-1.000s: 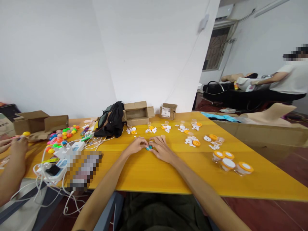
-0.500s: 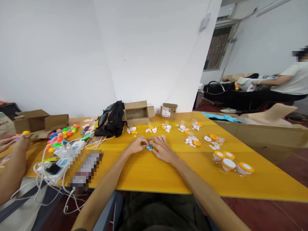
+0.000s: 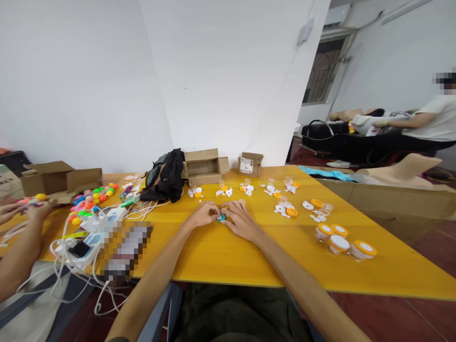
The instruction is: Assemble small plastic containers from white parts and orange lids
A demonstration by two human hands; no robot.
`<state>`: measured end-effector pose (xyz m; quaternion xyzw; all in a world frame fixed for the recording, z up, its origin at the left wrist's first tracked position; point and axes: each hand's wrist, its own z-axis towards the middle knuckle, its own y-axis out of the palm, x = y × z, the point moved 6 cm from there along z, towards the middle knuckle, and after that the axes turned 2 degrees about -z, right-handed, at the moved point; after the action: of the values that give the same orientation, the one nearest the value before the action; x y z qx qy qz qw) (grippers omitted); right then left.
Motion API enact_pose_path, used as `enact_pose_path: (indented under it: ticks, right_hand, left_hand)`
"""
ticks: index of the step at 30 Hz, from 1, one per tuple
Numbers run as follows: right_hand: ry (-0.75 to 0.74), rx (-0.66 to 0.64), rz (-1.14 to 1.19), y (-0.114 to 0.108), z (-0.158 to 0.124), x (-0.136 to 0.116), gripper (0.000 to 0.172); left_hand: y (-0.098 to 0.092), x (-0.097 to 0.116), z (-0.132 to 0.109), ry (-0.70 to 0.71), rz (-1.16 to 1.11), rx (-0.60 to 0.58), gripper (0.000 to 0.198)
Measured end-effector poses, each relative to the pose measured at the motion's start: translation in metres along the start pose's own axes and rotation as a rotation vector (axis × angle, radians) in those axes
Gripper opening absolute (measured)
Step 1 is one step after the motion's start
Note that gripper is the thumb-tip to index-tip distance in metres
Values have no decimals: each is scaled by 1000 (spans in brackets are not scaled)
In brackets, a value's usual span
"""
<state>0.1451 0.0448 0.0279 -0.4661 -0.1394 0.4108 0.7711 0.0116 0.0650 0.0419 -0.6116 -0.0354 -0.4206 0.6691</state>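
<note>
Over the middle of the yellow table, a small teal part (image 3: 221, 218) sits between my two hands. The fingertips of my left hand (image 3: 204, 214) pinch it from the left. My right hand (image 3: 242, 222) grips its other side with thumb and fingers, knuckles up. Just beyond it, partly behind the right fingers, lies a small white piece (image 3: 223, 209). The teal part is too small and too covered to tell its kind. Small groups of white discs and gears (image 3: 283, 209), with orange rings (image 3: 291, 212), lie beyond and right of my hands.
Several clear jars with orange lids (image 3: 337, 242) stand at the right. Cardboard boxes (image 3: 203, 166) and a black bag (image 3: 167, 178) line the wall. At the left are colourful balls (image 3: 93, 197), a power strip (image 3: 83, 251), cables, a phone and another person's hands (image 3: 35, 211).
My hands stay almost in place around the teal part. At the left, the other person's hands have shifted slightly, and at the far right a person's arm has moved a little.
</note>
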Motion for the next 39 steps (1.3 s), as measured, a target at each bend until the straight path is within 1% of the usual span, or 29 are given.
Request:
enact_pose_path:
  ticks: [16,21,25,29,31,39]
  right_hand:
    - [-6,4,7,0,0,1,16]
    - [9,46,12,-8,-2,6,18]
    - [41,80,-11,-12,-4,13,21]
    - [26,52,-53,-9,-2,10,25]
    - [27,35,-74,-7,0,8,26]
    - [27,2,-85,-4,1,8,25]
  left_hand:
    - [1,-3,0,23,-26,-1,13]
    - [1,-6,0,19,-52,13,15]
    - [-1,-8,-2,13,-40,5,10]
    - [1,-6,-5,19,29,-42,22]
    - [3,-5,-6,17,50,-62,24]
    - [3,-4,-6,4,78,-52,17]
